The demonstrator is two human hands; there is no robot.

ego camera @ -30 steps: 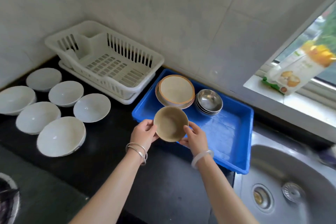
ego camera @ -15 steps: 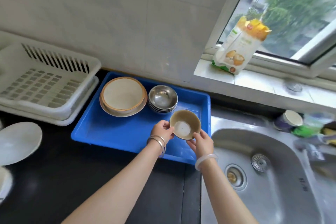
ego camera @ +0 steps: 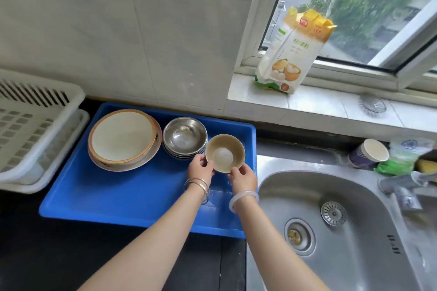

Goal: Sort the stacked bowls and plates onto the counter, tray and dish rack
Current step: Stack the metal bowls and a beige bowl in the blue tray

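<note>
Both of my hands hold one small tan bowl (ego camera: 225,152) over the right end of the blue tray (ego camera: 132,198). My left hand (ego camera: 200,169) grips its left rim and my right hand (ego camera: 243,178) its near rim. Just left of the bowl, inside the tray, stands a stack of steel bowls (ego camera: 185,137). Further left in the tray lies a stack of cream plates with orange rims (ego camera: 124,139). The white dish rack (ego camera: 30,125) sits at the left edge, partly cut off.
A steel sink (ego camera: 331,220) lies right of the tray, with a tap (ego camera: 402,186) at its right. A flour bag (ego camera: 293,52) stands on the window sill. A paper cup (ego camera: 369,153) and green packet (ego camera: 395,165) sit behind the sink. Black counter (ego camera: 47,255) runs along the front.
The tan bowl has travelled right and back, from the tray's near left edge to beside the steel bowls at the tray's right end. The view has swung right; the white bowls on the counter are out of sight.
</note>
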